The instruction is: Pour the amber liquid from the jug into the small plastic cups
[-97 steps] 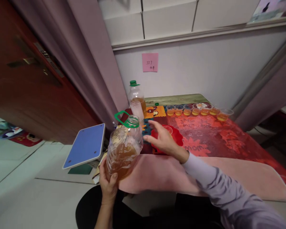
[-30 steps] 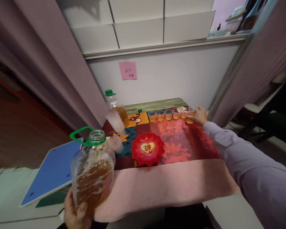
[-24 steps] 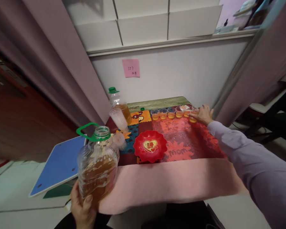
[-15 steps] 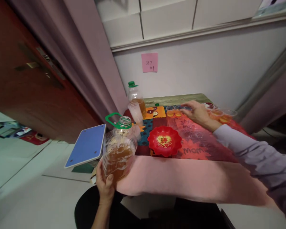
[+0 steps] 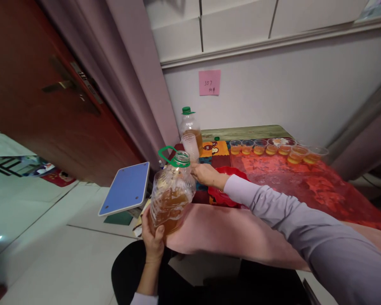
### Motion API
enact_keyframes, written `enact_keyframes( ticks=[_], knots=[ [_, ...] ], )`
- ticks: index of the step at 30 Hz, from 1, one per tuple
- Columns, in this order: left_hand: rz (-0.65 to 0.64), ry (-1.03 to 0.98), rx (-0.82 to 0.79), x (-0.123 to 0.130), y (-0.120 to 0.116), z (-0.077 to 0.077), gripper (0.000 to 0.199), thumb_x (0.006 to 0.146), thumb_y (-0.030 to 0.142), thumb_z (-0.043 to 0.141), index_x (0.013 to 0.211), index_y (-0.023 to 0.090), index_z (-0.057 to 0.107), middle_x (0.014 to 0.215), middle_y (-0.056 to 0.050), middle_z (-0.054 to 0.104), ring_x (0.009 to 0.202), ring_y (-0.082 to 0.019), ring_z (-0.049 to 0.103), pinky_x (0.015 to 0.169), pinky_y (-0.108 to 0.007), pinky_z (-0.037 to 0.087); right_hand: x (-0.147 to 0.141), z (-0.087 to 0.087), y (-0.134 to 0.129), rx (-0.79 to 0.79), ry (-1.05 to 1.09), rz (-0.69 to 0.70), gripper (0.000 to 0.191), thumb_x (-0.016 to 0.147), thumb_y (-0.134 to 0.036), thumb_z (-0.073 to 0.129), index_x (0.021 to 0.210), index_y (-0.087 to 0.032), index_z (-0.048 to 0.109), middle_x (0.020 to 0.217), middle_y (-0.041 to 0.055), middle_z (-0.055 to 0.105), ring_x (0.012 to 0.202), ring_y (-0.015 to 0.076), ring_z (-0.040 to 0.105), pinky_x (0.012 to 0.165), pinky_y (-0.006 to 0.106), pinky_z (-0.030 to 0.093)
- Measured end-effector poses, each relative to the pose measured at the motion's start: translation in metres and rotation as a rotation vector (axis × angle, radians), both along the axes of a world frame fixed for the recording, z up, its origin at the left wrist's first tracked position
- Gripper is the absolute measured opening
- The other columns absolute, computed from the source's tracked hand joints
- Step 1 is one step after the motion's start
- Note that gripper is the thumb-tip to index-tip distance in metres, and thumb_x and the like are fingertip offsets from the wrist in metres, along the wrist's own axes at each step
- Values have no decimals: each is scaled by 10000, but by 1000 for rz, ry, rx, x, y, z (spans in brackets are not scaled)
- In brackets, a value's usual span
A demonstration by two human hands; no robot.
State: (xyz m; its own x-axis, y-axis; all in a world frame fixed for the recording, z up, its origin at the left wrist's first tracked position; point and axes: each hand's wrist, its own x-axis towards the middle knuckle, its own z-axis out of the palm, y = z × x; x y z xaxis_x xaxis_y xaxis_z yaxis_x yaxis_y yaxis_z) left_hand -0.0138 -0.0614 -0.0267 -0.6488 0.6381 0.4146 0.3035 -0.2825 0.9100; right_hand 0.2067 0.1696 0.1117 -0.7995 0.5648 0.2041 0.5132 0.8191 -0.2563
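A large clear plastic jug [image 5: 173,199] with amber liquid, a green handle ring and no cap stands tilted at the table's left front edge. My left hand [image 5: 153,235] is wrapped round its lower side, thumb in front. Just behind the jug's shoulder, my right hand [image 5: 206,174] has its fingers curled; the jug hides their tips and whatever they hold. Close by is a stack of clear plastic cups [image 5: 190,146], in front of a second jug [image 5: 195,133] with a green cap. A red scalloped dish [image 5: 227,199] lies partly under my right forearm.
Several clear cups with orange liquid [image 5: 260,147] stand in a row along the table's back right. A loose green cap [image 5: 216,138] lies near the wall. A blue-topped stool [image 5: 125,186] stands left of the table, and a black seat [image 5: 127,271] is below me.
My right hand has moved left from the row of cups, over the red dish, to behind the open jug. My left hand still holds the jug. The view has shifted slightly.
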Motion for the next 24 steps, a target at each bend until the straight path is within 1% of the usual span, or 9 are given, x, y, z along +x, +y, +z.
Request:
enact_keyframes(
  ticks=[4,9,11,15,17,20,22,24],
  knots=[
    [-17,-6,7,0,0,-2,1025,749,803,869,1553,221,620,1535,-196,670,1432,-444,659,1241,-601,504,-1,-3,13,-16,-2,-41,273,1133,-176,616,1270,-195,852,1345,128,839,1160,250,796,920,292,579],
    [-38,-30,2,0,-1,-4,1030,748,795,874,1566,229,607,1566,-196,658,1474,-445,638,1269,-604,483,1,-6,28,-32,44,-110,216,1118,-207,654,1120,-184,869,1182,147,865,1084,288,800,907,336,576],
    [-41,-25,4,0,-1,-5,1023,757,798,866,1568,230,608,1570,-196,655,1484,-446,631,1278,-607,474,1,-9,31,-38,87,-119,173,1091,-191,695,1088,-187,867,1155,145,866,1065,282,793,908,335,572],
    [-33,-18,13,-1,-1,-6,999,758,777,877,1552,224,626,1550,-196,664,1472,-448,637,1276,-609,473,1,-12,35,-50,195,-134,29,989,-156,827,1002,-171,848,1065,121,854,966,244,768,876,316,563],
    [-25,-20,14,-2,-1,-7,1000,751,772,885,1546,224,628,1536,-194,672,1459,-449,646,1267,-612,481,2,-9,37,-48,248,-140,12,985,-169,845,988,-168,833,1045,103,839,960,226,753,888,310,553],
    [-17,-19,15,-2,0,-7,1005,747,780,882,1545,225,626,1535,-193,673,1451,-450,650,1260,-615,487,12,3,37,-22,380,-146,61,1029,-185,795,971,-181,816,1022,83,814,963,217,736,908,312,538],
    [-18,-22,13,-2,0,-6,1013,747,786,879,1551,225,622,1549,-194,666,1467,-451,639,1272,-616,475,28,13,32,24,522,-150,78,1035,-188,773,967,-196,811,1005,74,803,954,222,733,913,320,537],
    [-20,-28,8,-1,0,-5,1019,742,784,884,1552,225,621,1558,-195,663,1480,-452,630,1281,-614,464,52,16,22,77,629,-163,84,1049,-208,746,1003,-213,815,1016,74,806,960,232,738,920,329,545]
  ],
)
